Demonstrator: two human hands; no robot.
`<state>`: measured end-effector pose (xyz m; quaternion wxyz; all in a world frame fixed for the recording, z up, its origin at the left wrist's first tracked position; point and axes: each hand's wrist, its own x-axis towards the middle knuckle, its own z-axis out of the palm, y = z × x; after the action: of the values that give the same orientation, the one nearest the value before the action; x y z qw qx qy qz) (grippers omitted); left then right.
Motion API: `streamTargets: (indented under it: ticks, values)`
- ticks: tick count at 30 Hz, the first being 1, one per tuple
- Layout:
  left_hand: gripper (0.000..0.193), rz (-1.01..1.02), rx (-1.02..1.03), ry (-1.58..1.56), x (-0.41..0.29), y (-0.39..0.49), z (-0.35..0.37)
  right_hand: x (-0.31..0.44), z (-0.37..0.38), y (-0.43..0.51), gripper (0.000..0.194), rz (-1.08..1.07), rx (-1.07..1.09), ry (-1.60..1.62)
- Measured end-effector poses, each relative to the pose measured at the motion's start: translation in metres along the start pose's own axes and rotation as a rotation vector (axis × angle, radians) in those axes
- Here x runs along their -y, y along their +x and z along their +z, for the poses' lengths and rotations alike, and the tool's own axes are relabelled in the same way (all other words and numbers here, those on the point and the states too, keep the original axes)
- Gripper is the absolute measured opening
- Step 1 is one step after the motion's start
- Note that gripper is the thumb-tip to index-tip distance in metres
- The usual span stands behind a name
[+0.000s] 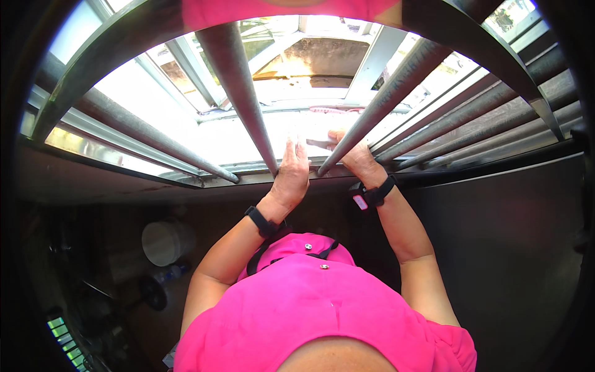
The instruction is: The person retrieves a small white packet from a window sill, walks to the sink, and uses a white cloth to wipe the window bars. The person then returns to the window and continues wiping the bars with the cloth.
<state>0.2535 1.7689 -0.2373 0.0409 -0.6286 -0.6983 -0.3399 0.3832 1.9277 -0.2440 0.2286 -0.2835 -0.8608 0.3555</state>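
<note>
Both my arms reach to a window with round metal bars. My left hand [294, 165] points outward beside the lower end of a bar [241, 88], its fingers straight and their tips washed out by glare. It holds nothing that I can see. My right hand [360, 156] reaches past another bar [390, 90], which crosses in front of part of it. Between its thumb and fingers is a pale object [320, 142], too overexposed to name. Beneath both hands runs the window sill [253, 178]. Each wrist wears a black strap.
A curved metal band [88, 69] crosses the bars above. Further bars [446, 123] stand close to the right. Out past the sill lies a pinkish cord [330, 110]. A dark panel [502, 242] borders my right side; a white bucket [160, 242] stands low on the left.
</note>
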Motion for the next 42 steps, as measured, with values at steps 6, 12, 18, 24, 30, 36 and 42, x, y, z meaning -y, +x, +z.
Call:
streamTargets:
  ticks: [6, 12, 18, 24, 30, 36, 42]
  values:
    - [0.008, -0.086, 0.163, -0.276, -0.005, -0.031, -0.05, -0.016, 0.024, 0.013, 0.015, -0.107, 0.056, -0.075]
    - [0.029, -0.3, 0.084, -0.062, 0.005, -0.046, -0.069, -0.011, 0.032, 0.02, 0.022, 0.014, 0.246, -0.074]
    - [0.023, -0.331, -0.066, -0.283, 0.023, -0.043, -0.076, 0.005, 0.029, 0.041, 0.016, 0.075, 0.058, -0.294]
    - [0.015, -0.204, -0.017, -0.315, 0.03, -0.04, -0.065, 0.005, 0.037, 0.042, 0.024, 0.022, 0.344, -0.155]
    - [0.015, -0.217, 0.019, -0.309, 0.034, -0.041, -0.068, 0.002, 0.044, 0.06, 0.021, 0.004, 0.043, -0.468]
    - [0.014, -0.187, 0.006, -0.294, 0.035, -0.041, -0.068, -0.004, 0.032, 0.052, 0.036, -0.324, 0.268, -0.188]
    - [0.013, -0.17, -0.01, -0.315, 0.037, -0.041, -0.065, -0.012, 0.045, 0.051, 0.035, -0.458, 0.417, -0.105]
